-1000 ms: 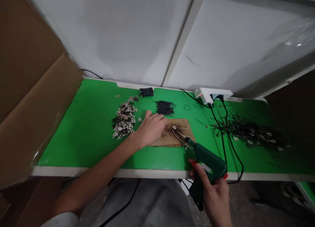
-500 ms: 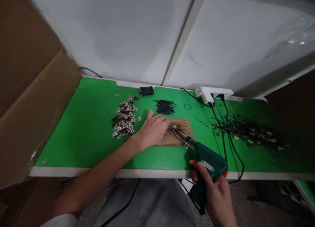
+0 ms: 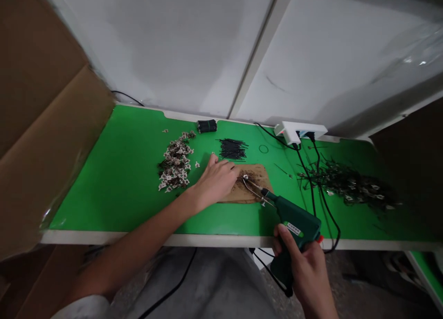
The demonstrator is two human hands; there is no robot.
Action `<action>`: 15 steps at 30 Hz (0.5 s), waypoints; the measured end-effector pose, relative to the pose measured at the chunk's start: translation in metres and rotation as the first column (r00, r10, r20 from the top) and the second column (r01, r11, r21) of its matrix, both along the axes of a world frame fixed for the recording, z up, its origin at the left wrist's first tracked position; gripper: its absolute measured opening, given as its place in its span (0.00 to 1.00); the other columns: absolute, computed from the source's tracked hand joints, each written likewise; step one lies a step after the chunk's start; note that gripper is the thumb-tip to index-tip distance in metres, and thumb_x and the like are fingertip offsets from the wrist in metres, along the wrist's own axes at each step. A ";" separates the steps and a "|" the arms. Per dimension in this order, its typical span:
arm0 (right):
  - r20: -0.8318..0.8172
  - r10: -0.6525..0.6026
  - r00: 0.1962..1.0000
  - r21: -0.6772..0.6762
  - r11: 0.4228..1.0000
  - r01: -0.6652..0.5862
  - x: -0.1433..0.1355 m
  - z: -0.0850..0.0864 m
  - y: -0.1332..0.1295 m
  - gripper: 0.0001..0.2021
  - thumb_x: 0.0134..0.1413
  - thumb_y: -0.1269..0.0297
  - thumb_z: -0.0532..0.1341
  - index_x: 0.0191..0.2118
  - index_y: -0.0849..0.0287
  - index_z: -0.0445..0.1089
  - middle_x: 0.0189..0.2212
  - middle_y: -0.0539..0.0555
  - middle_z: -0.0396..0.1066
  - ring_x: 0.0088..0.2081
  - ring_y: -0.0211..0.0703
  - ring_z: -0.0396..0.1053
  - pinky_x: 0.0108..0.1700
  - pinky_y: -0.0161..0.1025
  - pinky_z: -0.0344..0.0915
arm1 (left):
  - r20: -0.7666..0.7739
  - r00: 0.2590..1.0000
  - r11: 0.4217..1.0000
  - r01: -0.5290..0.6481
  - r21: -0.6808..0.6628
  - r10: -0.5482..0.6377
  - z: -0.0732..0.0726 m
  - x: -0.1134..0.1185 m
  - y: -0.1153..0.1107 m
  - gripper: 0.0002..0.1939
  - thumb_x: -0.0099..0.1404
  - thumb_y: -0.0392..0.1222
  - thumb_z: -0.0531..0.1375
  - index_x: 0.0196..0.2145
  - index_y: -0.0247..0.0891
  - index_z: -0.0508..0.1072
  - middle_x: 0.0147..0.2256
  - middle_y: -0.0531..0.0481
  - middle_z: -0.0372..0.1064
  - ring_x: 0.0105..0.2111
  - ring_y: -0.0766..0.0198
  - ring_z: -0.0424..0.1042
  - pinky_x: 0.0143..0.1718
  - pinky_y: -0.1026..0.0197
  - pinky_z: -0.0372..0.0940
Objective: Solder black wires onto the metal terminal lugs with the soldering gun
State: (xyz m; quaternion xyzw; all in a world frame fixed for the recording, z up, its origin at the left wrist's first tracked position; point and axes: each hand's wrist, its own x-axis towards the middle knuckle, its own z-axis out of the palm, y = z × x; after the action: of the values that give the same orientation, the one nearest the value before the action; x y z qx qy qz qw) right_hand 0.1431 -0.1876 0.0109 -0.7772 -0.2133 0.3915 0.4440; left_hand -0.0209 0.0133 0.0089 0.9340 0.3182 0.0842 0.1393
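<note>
My right hand [image 3: 306, 263] is wrapped round the grip of a green soldering gun [image 3: 297, 216], index finger side at its trigger. The gun's thin tip and a curved metal feed tube meet at a small whitish metal part [image 3: 245, 176] on a scorched brown board [image 3: 258, 197]. My left hand [image 3: 218, 180] rests on the board's left side, fingers closed beside that part; what they pinch is hidden. Left of it lies a heap of small metal parts [image 3: 175, 167]. Behind the board is a pile of short black wires [image 3: 233, 149].
A tied bundle of black wires [image 3: 206, 126] lies at the back. A white power strip [image 3: 304, 130] with plugged-in black cables stands at the wall. On the right is a heap of wires with metal parts attached [image 3: 356, 185]. A cardboard box [image 3: 65, 148] bounds the left side.
My right fingers have closed over the soldering gun's red trigger, which was visible before. The gun has shifted slightly; its tip stays at the small part. My left hand stays in place.
</note>
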 end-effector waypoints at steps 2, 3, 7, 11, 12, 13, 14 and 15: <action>-0.016 -0.001 1.000 0.009 1.000 0.001 0.000 0.002 0.001 0.24 0.46 0.40 0.71 0.27 0.59 0.69 0.18 0.50 0.62 0.20 0.36 0.57 0.20 0.34 0.53 | -0.015 1.000 1.000 0.000 -0.013 0.000 0.003 -0.001 0.001 0.10 0.73 0.32 0.52 0.39 0.35 0.74 0.39 0.43 0.76 0.43 0.54 0.73 0.50 0.49 0.54; -0.022 -0.002 1.000 0.019 1.000 0.002 0.000 0.004 0.003 0.24 0.45 0.41 0.71 0.29 0.59 0.71 0.18 0.49 0.62 0.20 0.36 0.57 0.20 0.34 0.52 | -0.022 1.000 1.000 -0.002 -0.017 0.001 0.004 -0.001 0.001 0.11 0.73 0.32 0.52 0.39 0.35 0.74 0.39 0.44 0.76 0.43 0.54 0.73 0.50 0.48 0.54; -0.025 0.015 1.000 0.088 0.996 -0.013 -0.001 0.009 0.009 0.24 0.48 0.42 0.71 0.38 0.61 0.77 0.18 0.49 0.62 0.21 0.37 0.58 0.22 0.35 0.54 | -0.027 0.999 1.000 -0.020 0.009 0.020 0.004 -0.003 0.003 0.12 0.74 0.34 0.51 0.40 0.35 0.75 0.41 0.43 0.75 0.43 0.53 0.72 0.49 0.49 0.54; -0.015 0.015 1.000 0.077 0.997 -0.014 0.001 0.007 0.008 0.23 0.47 0.42 0.71 0.35 0.60 0.75 0.18 0.49 0.62 0.22 0.37 0.59 0.23 0.35 0.56 | -0.054 0.998 1.000 -0.023 0.005 0.023 0.002 -0.003 0.002 0.13 0.75 0.34 0.50 0.41 0.34 0.75 0.42 0.42 0.74 0.42 0.54 0.73 0.45 0.52 0.57; -0.021 0.006 1.000 0.057 0.998 -0.005 0.002 0.006 0.007 0.23 0.46 0.42 0.71 0.33 0.59 0.74 0.18 0.49 0.62 0.21 0.37 0.59 0.23 0.35 0.55 | -0.066 0.998 1.000 -0.020 -0.003 0.019 0.001 -0.002 0.002 0.13 0.75 0.34 0.50 0.42 0.34 0.75 0.42 0.42 0.74 0.41 0.54 0.73 0.44 0.53 0.58; -0.031 -0.003 1.000 0.039 0.999 0.004 0.003 0.005 0.006 0.23 0.45 0.42 0.72 0.30 0.58 0.72 0.18 0.49 0.62 0.21 0.37 0.59 0.22 0.35 0.55 | -0.075 0.997 1.000 -0.013 -0.009 0.012 0.001 -0.002 0.001 0.13 0.75 0.33 0.51 0.42 0.34 0.75 0.41 0.42 0.75 0.41 0.55 0.74 0.44 0.53 0.58; -0.042 -0.010 0.999 0.023 1.000 0.011 0.003 0.005 0.005 0.23 0.43 0.42 0.73 0.29 0.58 0.71 0.18 0.50 0.63 0.21 0.37 0.58 0.21 0.35 0.54 | -0.078 0.997 1.000 -0.006 -0.012 0.005 0.002 -0.001 0.001 0.12 0.75 0.33 0.51 0.41 0.34 0.75 0.41 0.42 0.76 0.41 0.55 0.74 0.43 0.54 0.59; -0.049 -0.018 0.999 0.010 1.000 0.018 0.004 0.004 0.004 0.24 0.43 0.41 0.73 0.27 0.57 0.69 0.18 0.50 0.62 0.21 0.37 0.58 0.21 0.35 0.54 | -0.077 0.997 1.000 -0.001 -0.015 0.000 0.002 -0.001 0.001 0.12 0.75 0.33 0.51 0.41 0.34 0.75 0.41 0.42 0.76 0.42 0.55 0.74 0.43 0.54 0.59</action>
State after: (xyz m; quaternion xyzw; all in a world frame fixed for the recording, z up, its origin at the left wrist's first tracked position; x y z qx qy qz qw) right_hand 0.1470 -0.1840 0.0148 -0.7669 -0.1974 0.4053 0.4568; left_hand -0.0214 0.0139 0.0105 0.9354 0.3241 0.0457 0.1338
